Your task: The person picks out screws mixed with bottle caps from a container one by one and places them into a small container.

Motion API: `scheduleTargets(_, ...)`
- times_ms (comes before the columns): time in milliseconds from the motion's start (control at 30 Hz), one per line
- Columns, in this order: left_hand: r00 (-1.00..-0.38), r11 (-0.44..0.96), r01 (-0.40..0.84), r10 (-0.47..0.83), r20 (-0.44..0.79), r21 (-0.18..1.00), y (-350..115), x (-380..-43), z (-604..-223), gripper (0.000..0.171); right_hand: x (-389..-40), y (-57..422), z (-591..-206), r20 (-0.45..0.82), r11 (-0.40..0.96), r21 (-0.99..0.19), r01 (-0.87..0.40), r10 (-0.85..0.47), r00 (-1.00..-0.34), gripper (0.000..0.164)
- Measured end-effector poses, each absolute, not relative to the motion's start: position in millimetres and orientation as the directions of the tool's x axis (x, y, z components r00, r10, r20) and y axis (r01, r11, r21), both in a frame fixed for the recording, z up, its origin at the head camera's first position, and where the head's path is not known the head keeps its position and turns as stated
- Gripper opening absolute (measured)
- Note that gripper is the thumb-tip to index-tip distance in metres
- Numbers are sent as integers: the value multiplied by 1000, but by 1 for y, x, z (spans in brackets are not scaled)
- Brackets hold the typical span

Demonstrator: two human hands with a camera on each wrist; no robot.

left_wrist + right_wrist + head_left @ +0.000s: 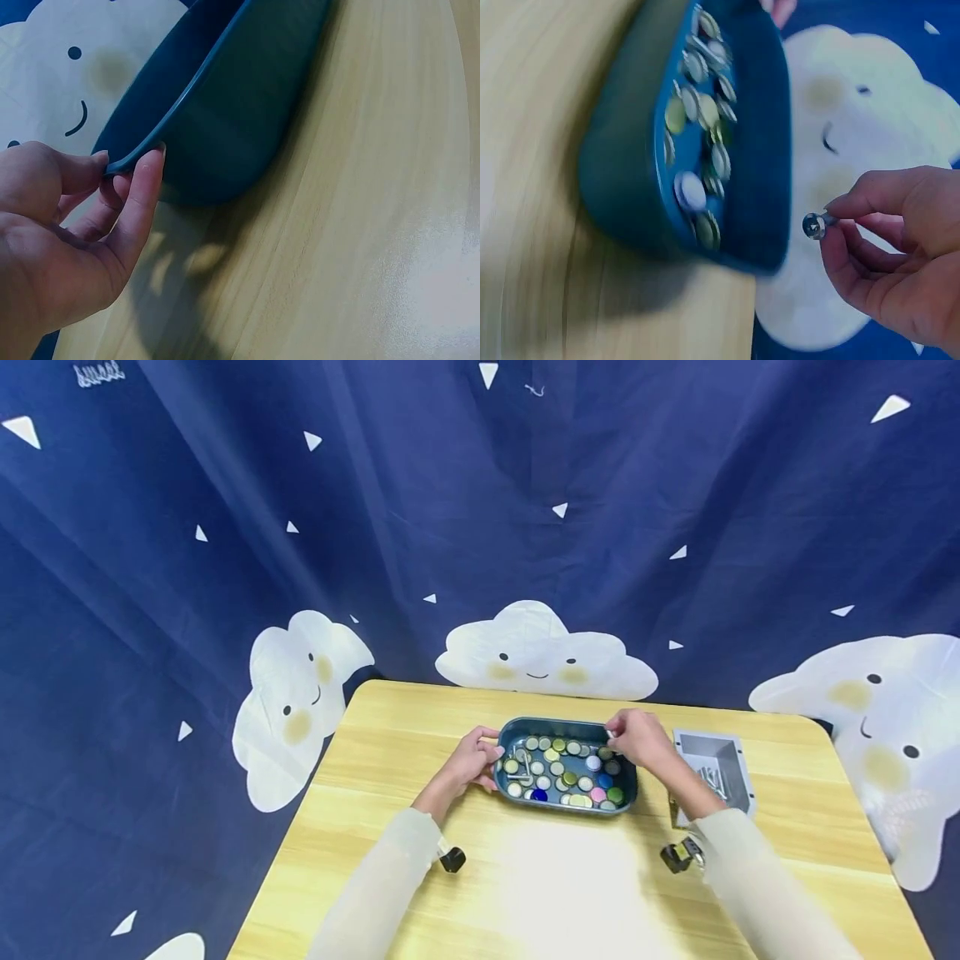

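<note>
A dark blue-green oblong tray (564,808) stands on the table and holds several bottle caps (707,111) in silver, gold, blue, pink and green. An L-shaped metal piece (527,768) lies among them at the left end. At that end my left hand (468,762) pinches the rim between thumb and fingers, as the left wrist view (82,217) also shows. Above the tray's right end, my right hand (641,742) pinches a small metal bolt (816,225) by its shank, its recessed round head facing the right wrist camera. The bolt is apart from the tray.
Right of the tray, a grey metal box (705,743) with long screws (712,780) inside is partly hidden by my right forearm. The wooden table (420,727) meets a dark blue curtain (480,527) with printed clouds behind it.
</note>
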State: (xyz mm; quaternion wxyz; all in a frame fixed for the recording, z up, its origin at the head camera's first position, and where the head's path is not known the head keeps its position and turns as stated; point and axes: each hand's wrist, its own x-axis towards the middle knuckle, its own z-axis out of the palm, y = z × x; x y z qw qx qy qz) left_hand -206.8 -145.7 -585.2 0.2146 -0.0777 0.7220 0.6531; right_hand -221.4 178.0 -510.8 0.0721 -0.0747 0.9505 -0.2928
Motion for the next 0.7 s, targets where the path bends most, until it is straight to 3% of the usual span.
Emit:
scheduleTargets(400, -898, 141, -387, 167, -407, 911, -147, -207, -586, 40, -195, 269, -506, -129, 859, -512, 9, -67, -989, 23)
scheduleTargets(700, -895, 145, -396, 162, -416, 907, -145, -208, -588, 41, -187, 299, -530, -167, 902, -432, 0, -80, -983, 16)
